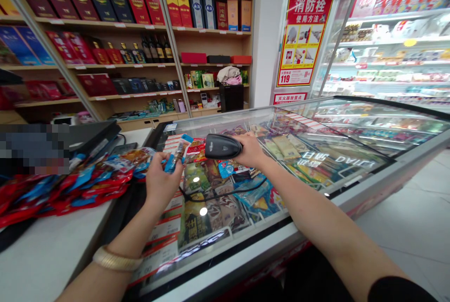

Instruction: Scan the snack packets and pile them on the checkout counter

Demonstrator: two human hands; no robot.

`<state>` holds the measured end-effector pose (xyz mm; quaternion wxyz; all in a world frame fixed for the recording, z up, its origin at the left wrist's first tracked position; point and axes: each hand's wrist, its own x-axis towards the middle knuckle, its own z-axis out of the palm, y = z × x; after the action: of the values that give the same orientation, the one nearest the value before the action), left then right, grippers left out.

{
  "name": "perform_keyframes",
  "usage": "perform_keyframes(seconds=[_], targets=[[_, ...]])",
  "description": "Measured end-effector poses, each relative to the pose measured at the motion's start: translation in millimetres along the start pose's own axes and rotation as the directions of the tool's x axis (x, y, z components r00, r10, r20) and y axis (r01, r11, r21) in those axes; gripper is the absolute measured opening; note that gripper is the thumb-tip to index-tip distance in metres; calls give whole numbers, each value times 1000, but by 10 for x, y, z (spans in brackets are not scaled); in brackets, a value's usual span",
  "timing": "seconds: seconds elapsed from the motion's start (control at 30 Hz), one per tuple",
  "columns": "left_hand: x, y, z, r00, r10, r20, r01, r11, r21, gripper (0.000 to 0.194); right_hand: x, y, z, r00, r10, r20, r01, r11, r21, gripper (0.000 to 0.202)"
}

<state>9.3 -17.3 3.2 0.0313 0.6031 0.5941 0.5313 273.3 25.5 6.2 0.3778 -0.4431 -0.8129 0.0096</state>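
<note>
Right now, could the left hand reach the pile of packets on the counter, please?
Probably yes: the pile lies beside the left hand, nothing visible between, though that hand holds a packet.

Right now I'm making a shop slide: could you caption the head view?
Left hand holding a packet, right hand holding a scanner, over a glass-topped freezer.

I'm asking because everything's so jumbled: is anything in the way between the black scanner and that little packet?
Nothing visible is. Between the barcode scanner in the right hand and the snack packet in the left hand is only open air above the freezer.
</note>
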Motion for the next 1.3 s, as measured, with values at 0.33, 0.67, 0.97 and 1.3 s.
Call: perform_keyframes(seconds=[0.33,0.67,0.97,1.3], targets=[[-5,-17,22,1000,0,21,0,1000,-6,23,12,-60,-34,1000,-26,15,26,999,-25,22],[-7,-35,31,999,0,40,0,1000,6,22,6,-34,-13,1000,-12,-13,12,1000,-5,25],[348,-155,-439,981,122,-150,-67,943,327,23,8,29,-20,998,4,-64,-4,1000,-5,19],[501,-730,-779,977,166,-135,-62,823,564,18,10,107,7,992,27,-124,-29,1000,-11,14]])
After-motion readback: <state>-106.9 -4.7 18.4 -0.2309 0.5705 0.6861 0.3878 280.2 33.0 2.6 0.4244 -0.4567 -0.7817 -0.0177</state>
